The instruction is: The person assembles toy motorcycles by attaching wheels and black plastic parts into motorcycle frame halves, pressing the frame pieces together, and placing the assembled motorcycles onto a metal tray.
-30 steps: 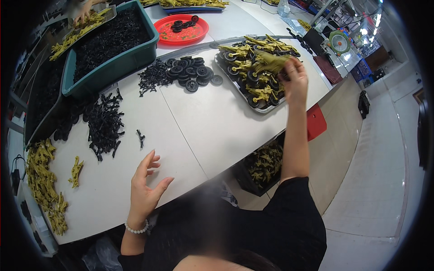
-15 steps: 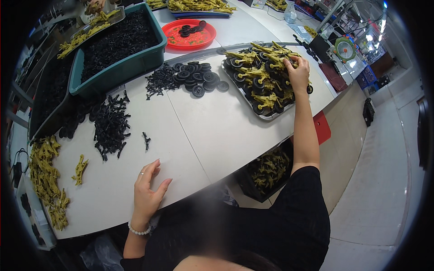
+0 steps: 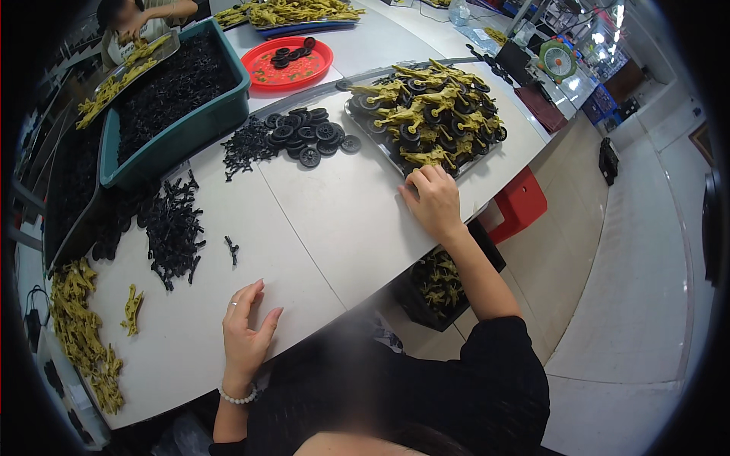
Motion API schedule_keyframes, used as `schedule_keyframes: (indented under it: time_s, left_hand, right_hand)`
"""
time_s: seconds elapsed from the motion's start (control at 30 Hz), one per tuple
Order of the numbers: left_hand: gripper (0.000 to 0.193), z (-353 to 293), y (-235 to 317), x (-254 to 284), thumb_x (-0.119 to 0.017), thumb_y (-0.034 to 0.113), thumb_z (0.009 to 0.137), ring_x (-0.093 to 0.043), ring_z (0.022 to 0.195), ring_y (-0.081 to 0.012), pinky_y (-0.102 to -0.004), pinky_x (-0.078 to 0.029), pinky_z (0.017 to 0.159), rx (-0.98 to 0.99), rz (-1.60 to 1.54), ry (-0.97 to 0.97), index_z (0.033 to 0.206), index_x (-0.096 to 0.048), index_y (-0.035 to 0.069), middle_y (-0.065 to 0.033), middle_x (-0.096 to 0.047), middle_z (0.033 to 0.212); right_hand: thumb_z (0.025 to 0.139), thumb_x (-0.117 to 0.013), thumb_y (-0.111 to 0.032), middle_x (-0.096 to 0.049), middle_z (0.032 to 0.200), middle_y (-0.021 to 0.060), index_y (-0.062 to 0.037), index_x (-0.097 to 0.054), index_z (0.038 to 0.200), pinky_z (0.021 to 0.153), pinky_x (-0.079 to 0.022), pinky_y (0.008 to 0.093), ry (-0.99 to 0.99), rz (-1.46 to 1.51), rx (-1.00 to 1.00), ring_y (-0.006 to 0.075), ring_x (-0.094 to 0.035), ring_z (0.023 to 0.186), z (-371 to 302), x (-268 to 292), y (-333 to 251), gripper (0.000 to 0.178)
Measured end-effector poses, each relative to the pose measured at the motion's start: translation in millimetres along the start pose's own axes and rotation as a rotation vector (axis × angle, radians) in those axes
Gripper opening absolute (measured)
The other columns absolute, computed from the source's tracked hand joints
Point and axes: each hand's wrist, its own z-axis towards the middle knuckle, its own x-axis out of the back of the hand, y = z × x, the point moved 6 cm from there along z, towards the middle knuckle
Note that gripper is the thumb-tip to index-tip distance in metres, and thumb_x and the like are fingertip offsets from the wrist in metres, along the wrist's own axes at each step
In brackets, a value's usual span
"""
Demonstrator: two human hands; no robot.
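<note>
My left hand (image 3: 247, 327) rests flat on the white table (image 3: 334, 228) near its front edge, fingers apart, holding nothing. My right hand (image 3: 433, 199) lies palm down on the table, right at the near edge of a dark tray (image 3: 395, 163) heaped with olive-yellow plastic toy parts (image 3: 430, 110) and black wheels. Nothing shows in its grip. A loose pile of black wheels (image 3: 308, 137) lies left of the tray. A small black piece (image 3: 231, 248) lies alone between my hands.
A teal bin (image 3: 179, 133) of black parts stands at the back left, black sprue pieces (image 3: 171, 228) spilled before it. Yellow parts (image 3: 80, 334) line the left edge. A red plate (image 3: 293, 61) sits behind. Another person's hands (image 3: 141, 23) work far left. A red stool (image 3: 521, 201) stands under the table.
My right hand has come down from the top of the tray's heap to the table at its near edge. The left hand has stayed put.
</note>
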Motion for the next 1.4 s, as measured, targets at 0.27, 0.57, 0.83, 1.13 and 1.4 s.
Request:
schedule_keyframes:
  time_s: [0.27,0.57,0.83,1.13,1.4]
  left_hand:
    - [0.043,-1,7,-5,-0.071,0.003,0.078,-0.061,0.099,-0.0269,-0.0343,-0.050,0.090,-0.013,0.020,0.030,0.118,-0.058,-0.002,-0.0167,-0.060,0.110]
    - [0.042,-3,4,-4,-0.072,0.003,0.077,-0.060,0.096,-0.0261,-0.0334,-0.050,0.088,-0.022,0.053,0.039,0.116,-0.059,-0.002,-0.0154,-0.061,0.107]
    - [0.039,-1,9,-7,-0.071,0.004,0.077,-0.059,0.098,-0.0279,-0.0341,-0.049,0.087,-0.056,0.115,0.009,0.113,-0.060,-0.003,-0.0157,-0.061,0.107]
    - [0.036,-5,5,-4,-0.071,0.005,0.077,-0.059,0.099,-0.0289,-0.0347,-0.049,0.086,-0.026,0.124,0.007,0.110,-0.061,-0.004,-0.0164,-0.062,0.108]
    - [0.036,-5,5,-4,-0.072,0.006,0.076,-0.059,0.096,-0.0294,-0.0347,-0.049,0.085,-0.038,0.136,0.035,0.109,-0.061,-0.004,-0.0167,-0.062,0.106]
  right_hand:
    - [0.076,-0.071,-0.014,-0.062,0.083,0.0079,-0.0061,-0.063,0.083,0.067,-0.049,0.0376,0.017,-0.045,-0.137,0.0276,-0.062,0.076,16,-10,40,0.013]
    - [0.073,-0.077,-0.021,-0.058,0.080,0.0072,-0.0059,-0.065,0.086,0.065,-0.049,0.0367,-0.009,0.112,-0.146,0.0266,-0.059,0.072,7,3,23,0.023]
    - [0.072,-0.075,-0.020,-0.057,0.080,0.0050,-0.0072,-0.066,0.083,0.067,-0.045,0.0364,-0.017,-0.098,-0.044,0.0234,-0.057,0.079,9,-17,18,0.019]
    - [0.073,-0.070,-0.021,-0.063,0.078,0.0050,-0.0083,-0.064,0.071,0.070,-0.041,0.0396,-0.001,-0.194,-0.146,0.0227,-0.059,0.080,22,-25,60,0.014]
    - [0.077,-0.068,-0.033,-0.067,0.076,0.0081,-0.0080,-0.068,0.072,0.069,-0.046,0.0438,-0.010,-0.306,-0.326,0.0268,-0.066,0.077,49,-45,153,0.025]
